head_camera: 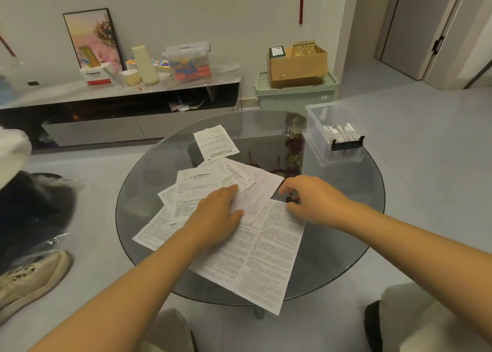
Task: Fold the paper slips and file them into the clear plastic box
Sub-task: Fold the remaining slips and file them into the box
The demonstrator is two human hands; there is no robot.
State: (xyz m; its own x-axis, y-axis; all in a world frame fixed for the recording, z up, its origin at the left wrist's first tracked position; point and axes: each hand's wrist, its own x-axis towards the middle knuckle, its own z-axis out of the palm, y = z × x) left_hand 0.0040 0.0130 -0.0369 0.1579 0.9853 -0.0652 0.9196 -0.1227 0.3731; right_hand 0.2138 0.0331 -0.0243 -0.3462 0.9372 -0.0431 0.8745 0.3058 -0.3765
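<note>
glass table (346,245), left hand (215,213) on paper slips (255,250)

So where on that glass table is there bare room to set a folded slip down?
Bare glass lies along the left rim beside the paper pile, and near the right rim between the right hand and the clear box. The middle is crowded with overlapping sheets.
</note>
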